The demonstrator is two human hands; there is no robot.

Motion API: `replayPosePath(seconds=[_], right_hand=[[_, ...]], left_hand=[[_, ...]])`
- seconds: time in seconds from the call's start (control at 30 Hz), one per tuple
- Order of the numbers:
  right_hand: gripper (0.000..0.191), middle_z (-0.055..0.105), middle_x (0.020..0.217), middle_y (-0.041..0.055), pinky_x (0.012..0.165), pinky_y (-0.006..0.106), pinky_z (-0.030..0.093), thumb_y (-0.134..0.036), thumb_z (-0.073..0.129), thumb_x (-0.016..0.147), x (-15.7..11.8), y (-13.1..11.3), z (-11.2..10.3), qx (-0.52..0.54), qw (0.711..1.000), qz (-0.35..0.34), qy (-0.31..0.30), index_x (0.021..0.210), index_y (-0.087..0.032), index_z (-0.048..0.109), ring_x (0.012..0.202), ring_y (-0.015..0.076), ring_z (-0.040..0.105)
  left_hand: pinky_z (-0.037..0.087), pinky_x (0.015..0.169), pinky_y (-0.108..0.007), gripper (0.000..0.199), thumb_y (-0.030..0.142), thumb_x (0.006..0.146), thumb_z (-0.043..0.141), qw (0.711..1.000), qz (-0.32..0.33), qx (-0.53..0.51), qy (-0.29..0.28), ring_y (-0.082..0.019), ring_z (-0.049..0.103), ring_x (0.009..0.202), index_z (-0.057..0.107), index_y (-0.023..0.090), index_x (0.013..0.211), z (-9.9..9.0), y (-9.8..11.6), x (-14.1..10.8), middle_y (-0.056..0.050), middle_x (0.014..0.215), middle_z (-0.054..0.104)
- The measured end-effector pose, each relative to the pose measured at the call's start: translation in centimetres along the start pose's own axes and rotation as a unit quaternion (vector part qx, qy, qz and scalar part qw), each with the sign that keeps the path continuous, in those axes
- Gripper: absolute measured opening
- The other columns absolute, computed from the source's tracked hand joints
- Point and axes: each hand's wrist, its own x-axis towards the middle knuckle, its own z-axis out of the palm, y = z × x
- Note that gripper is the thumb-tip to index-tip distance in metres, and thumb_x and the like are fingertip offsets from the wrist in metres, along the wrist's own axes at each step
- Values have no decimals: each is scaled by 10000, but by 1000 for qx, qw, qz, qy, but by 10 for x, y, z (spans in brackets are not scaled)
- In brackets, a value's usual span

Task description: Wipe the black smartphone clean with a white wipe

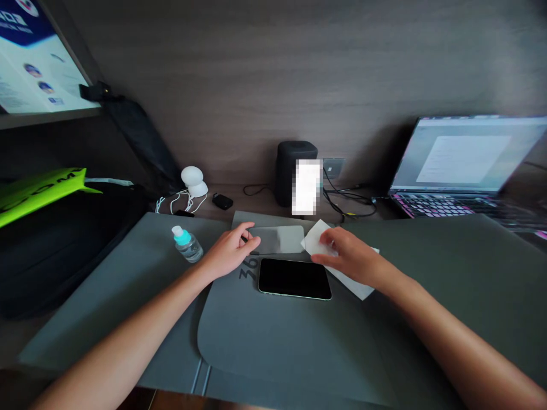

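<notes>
A clear, phone-sized glass sheet, like a screen protector (290, 240), lies at the back of a grey mat. My left hand (233, 250) is at its left end, thumb and forefinger bent around the edge. Just right of the sheet, my right hand (348, 256) curls its fingers over a small white square sheet (315, 232); the fingertips' contact is partly hidden. Under that hand a larger white paper piece (361, 289) sticks out. Between the hands and closer to me rests a phone (294, 279), its dark screen facing up.
A clear spray bottle (188, 246) with a turquoise collar stands left of my left hand. Behind are a white round-headed device (194, 181), a black key fob (222, 201), a black speaker (287, 171) and cables. An open laptop (465, 165) stands at the right, a black bag (64, 245) at the left.
</notes>
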Motion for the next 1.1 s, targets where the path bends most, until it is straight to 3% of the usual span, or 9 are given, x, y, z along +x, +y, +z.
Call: replayPosePath(seconds=[0.2, 0.33, 0.47, 0.67, 0.83, 0.97, 1.1], right_hand=[[184, 607, 842, 61, 689, 299, 430, -363, 538, 847, 2, 8, 14, -29, 999, -12, -13, 806, -188, 575, 750, 193, 580], [175, 617, 803, 51, 638, 285, 396, -298, 476, 881, 1, 8, 13, -34, 999, -24, -13, 770, -192, 561, 673, 172, 561], [239, 616, 818, 55, 646, 298, 407, -352, 443, 926, -2, 8, 10, -29, 998, -60, -10, 786, -193, 551, 676, 178, 559], [180, 620, 840, 63, 668, 299, 431, -328, 505, 899, -1, 7, 13, -20, 998, -58, -11, 819, -185, 581, 730, 192, 582], [217, 622, 841, 72, 671, 305, 428, -304, 438, 934, -2, 7, 11, -30, 998, -56, -15, 786, -189, 549, 713, 192, 585], [222, 618, 808, 55, 653, 303, 424, -346, 435, 942, -8, 8, -7, 10, 1000, -23, 4, 819, -194, 541, 701, 187, 568], [267, 592, 795, 25, 642, 283, 433, -401, 438, 969, -18, -1, -26, 113, 988, -83, -61, 848, -197, 561, 690, 160, 533]], left_hand=[[510, 778, -344, 460, 427, 910, 563, 999, 16, 39, 32, -152, 620, 741, 492, 222, 1316, 2, 4, -6, -82, 1291, 541], [493, 724, -321, 377, 399, 936, 545, 993, 67, 83, 44, -126, 573, 663, 533, 237, 1276, 2, 10, -10, -52, 1203, 560], [469, 675, -287, 261, 383, 960, 534, 987, 120, 108, -21, -132, 531, 647, 625, 243, 1160, 0, 20, -15, -4, 950, 593], [469, 744, -316, 323, 453, 946, 554, 966, 144, 173, -123, -183, 606, 776, 660, 237, 1161, 0, 29, -21, -11, 870, 598], [468, 738, -326, 515, 575, 885, 599, 958, 126, 199, -162, -208, 621, 795, 613, 242, 1277, 1, 28, -22, -22, 919, 613], [462, 736, -324, 633, 647, 834, 622, 955, 123, 207, -173, -223, 625, 809, 581, 246, 1321, 1, 28, -22, -26, 939, 618], [455, 719, -314, 667, 647, 777, 680, 952, 118, 217, -179, -233, 632, 798, 585, 270, 1319, 0, 30, -22, -21, 942, 622]])
